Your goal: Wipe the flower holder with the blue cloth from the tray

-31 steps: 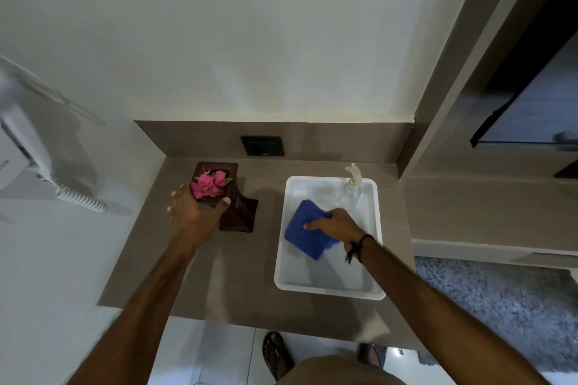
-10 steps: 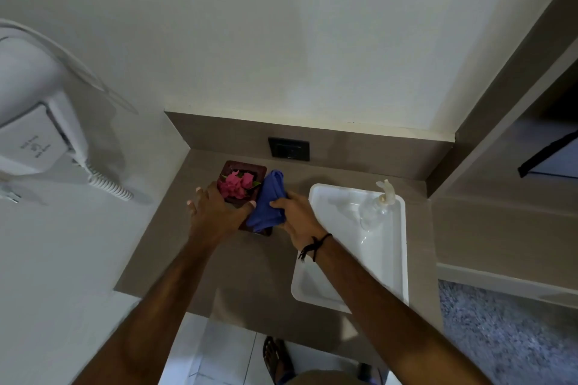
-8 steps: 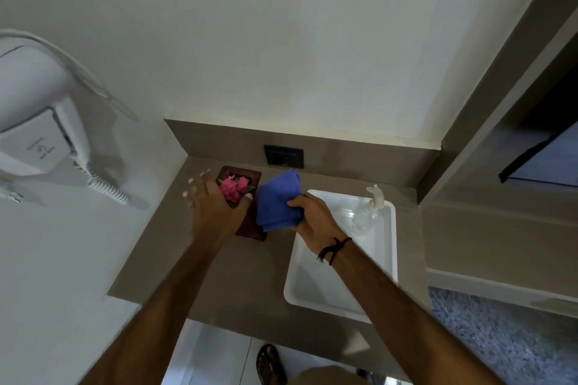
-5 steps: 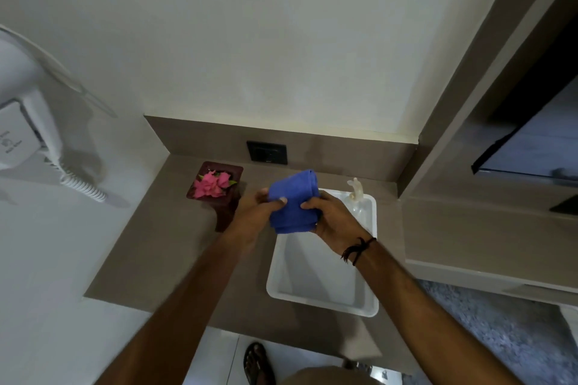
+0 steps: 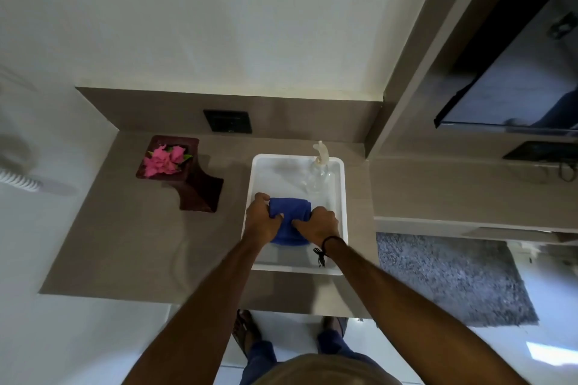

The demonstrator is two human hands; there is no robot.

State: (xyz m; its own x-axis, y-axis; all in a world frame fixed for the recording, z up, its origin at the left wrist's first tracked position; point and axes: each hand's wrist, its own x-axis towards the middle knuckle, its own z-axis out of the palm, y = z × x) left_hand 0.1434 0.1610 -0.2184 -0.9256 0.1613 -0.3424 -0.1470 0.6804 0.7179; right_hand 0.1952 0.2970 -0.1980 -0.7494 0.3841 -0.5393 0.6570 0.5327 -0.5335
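Hands were seen together over the white tray, with the blue cloth gripped between them. The left hand was closed on the cloth's left side, its fingers curled around the bunched fabric, and the right hand was closed on the right side, with a dark cord bracelet worn at that wrist. The cloth was held inside the tray's outline, near its middle; whether it was touching the tray floor could not be told. A clear spray bottle with a pale trigger head was stood in the tray's far right corner, apart from the cloth. The flower holder, a dark brown stand with pink flowers set in its square top, was left on the brown counter to the left of the tray, well apart from both hands. A black wall socket was mounted on the backsplash behind it. A grey rug was seen on the floor at the right.
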